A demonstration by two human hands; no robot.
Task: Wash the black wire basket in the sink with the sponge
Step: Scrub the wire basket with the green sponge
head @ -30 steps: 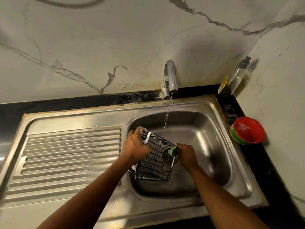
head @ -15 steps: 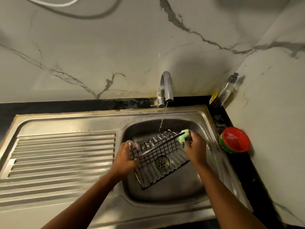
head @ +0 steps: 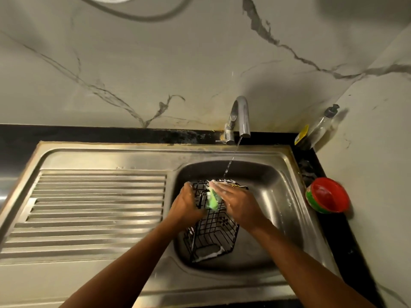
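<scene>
Black wire basket (head: 214,230) points lengthwise toward tap (head: 241,116); left grip (head: 185,205) clasps it; right grip (head: 239,204) pinches sponge (head: 212,200)

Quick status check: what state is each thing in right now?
tap: running
black wire basket: tilted in sink, soapy
sponge: against basket
left hand: grips basket
right hand: holds sponge
red bowl: upright on counter
soap bottle: leaning against wall

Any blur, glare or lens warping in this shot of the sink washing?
Head view: wide-angle lens bows the sink rim; motion blur smears the left hand gripping the basket; the right hand holding the sponge is sharper; glare streaks the drainboard.
</scene>
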